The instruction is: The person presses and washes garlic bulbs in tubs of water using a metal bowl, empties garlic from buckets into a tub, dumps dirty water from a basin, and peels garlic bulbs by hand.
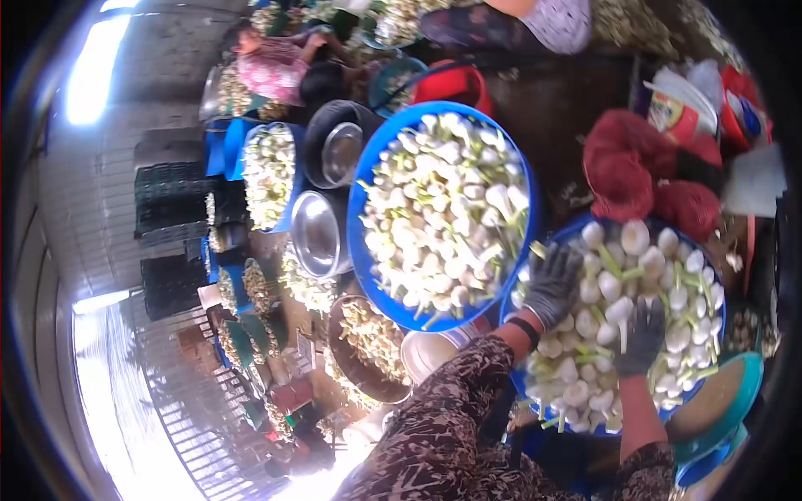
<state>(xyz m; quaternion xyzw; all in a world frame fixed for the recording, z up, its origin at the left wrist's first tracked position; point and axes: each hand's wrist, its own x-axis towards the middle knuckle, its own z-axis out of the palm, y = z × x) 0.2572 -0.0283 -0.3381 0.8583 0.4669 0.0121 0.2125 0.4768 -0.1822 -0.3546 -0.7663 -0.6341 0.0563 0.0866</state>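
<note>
My left hand, in a grey glove with a dark band at the wrist, is over the left edge of a blue tub of garlic bulbs. Its fingers are stretched out and partly spread, with nothing visible in them. Farther right, my right hand, also gloved in grey, lies on the bulbs in the same tub, its fingers extended. Beside its thumb side is a white garlic bulb with a short stem; I see no grip on it. Trimmed green stems poke out among the bulbs.
Another blue tub heaped with garlic stands to the left. Red mesh sacks lie behind the right tub. Metal basins and a brown bowl of garlic pieces stand farther left. A teal basin is at right. People sit at the back.
</note>
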